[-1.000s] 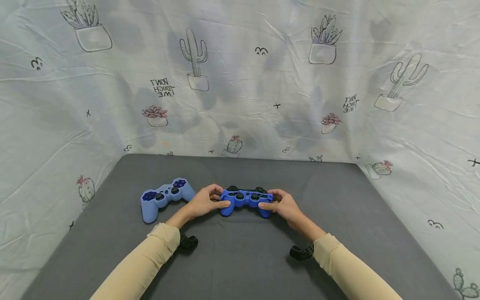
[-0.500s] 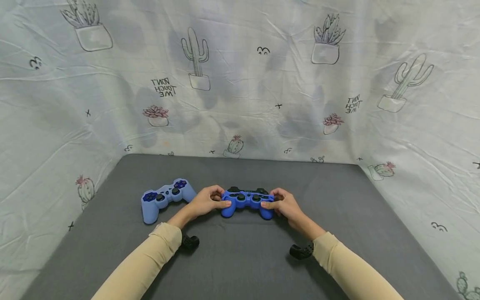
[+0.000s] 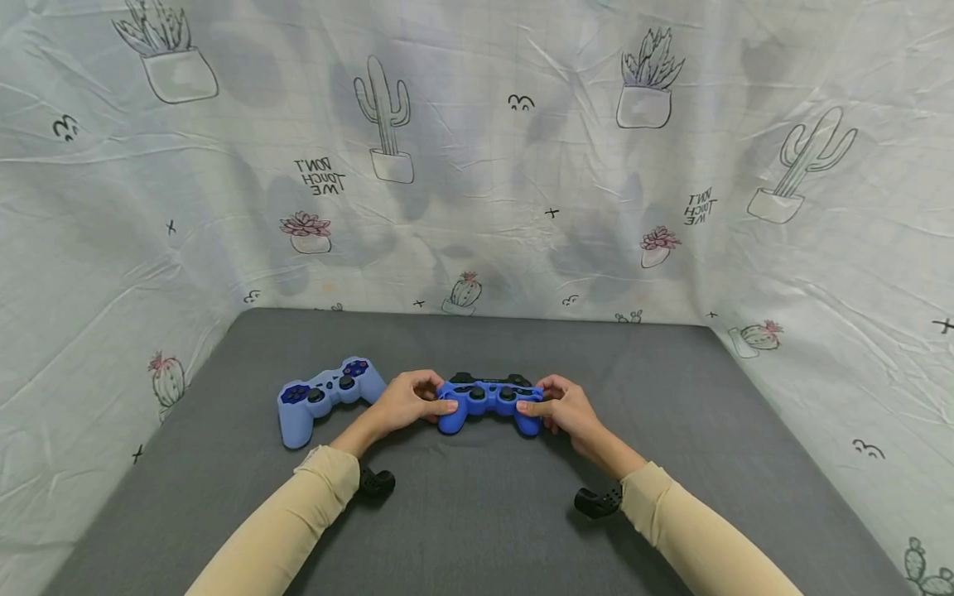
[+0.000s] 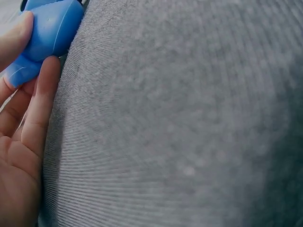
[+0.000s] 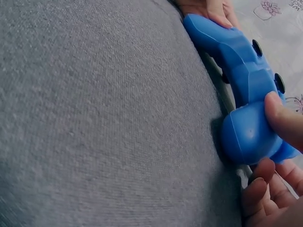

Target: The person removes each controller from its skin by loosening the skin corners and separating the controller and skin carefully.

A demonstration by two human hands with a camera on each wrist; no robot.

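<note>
A bright blue game controller (image 3: 488, 401) with black sticks lies on the grey mat (image 3: 477, 513) in the middle of the head view. My left hand (image 3: 406, 401) grips its left handle (image 4: 47, 30), thumb on top. My right hand (image 3: 562, 407) grips its right handle (image 5: 248, 132), thumb laid over the face. The right wrist view shows the controller (image 5: 232, 61) lengthwise with its handles on the mat. A paler blue controller (image 3: 324, 396) lies just left of my left hand, untouched.
A white cloth with cactus prints (image 3: 477, 165) walls the mat at the back and on both sides. Black wrist-camera mounts (image 3: 373, 483) hang under both beige sleeves. Bare mat stretches in front of the controllers.
</note>
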